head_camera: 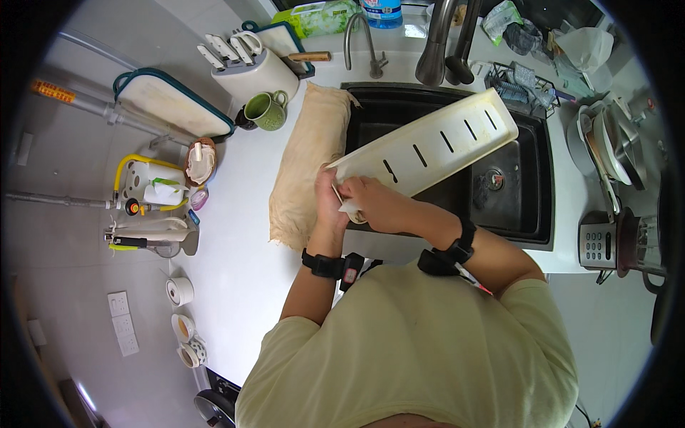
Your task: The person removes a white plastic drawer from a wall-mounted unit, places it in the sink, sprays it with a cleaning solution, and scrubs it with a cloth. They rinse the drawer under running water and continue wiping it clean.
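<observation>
A long white plastic box (433,142) with dark slots lies slantwise over the black double-bowl sink (540,176). My left hand (327,200) grips its near left end. At that same end, my right hand (372,202) presses a small white cloth or wipe (350,207) against the edge; the fingertips are partly hidden. Left of the sink, a beige cloth bundle (310,160) lies on the white counter, close beside my left hand.
Behind stand a knife block (254,77), a green mug (266,111), a small tap (369,45) and a large dark faucet (438,48). Stacked bowls and pans (610,142) are at the right. A cutting board (171,104) leans on the left wall.
</observation>
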Tool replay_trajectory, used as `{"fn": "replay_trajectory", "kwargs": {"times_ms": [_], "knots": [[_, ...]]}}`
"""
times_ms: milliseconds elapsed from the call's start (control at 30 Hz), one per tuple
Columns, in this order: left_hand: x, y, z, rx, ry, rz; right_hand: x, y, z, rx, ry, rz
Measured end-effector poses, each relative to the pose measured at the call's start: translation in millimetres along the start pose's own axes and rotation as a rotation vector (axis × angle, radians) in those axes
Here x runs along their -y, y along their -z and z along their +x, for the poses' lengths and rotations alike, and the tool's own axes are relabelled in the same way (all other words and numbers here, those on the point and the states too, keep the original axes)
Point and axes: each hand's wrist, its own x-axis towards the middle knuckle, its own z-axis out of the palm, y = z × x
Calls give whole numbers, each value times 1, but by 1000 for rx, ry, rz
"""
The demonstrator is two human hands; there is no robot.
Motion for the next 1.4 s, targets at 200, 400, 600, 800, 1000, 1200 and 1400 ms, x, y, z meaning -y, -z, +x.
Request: {"fn": "replay_trajectory", "kwargs": {"times_ms": [200,400,600,800,1000,1200,1400], "knots": [[6,-25,-14,20,-119,-9,4,3,2,-502,-61,169],[3,-31,-21,9,-190,113,4,-6,1,-213,-183,96],[-8,-27,-15,-28,-258,126,4,17,-31,-4,223,-147],[-3,-31,-19,-30,-278,143,6,10,-32,27,144,-67],[-4,-29,-25,-49,-332,184,-35,15,-48,-116,435,-196],[-6,-36,-35,-47,-388,189,-51,33,-49,-141,248,-441],[-3,-49,-38,-16,-451,259,-34,12,-52,-201,536,-340]]}}
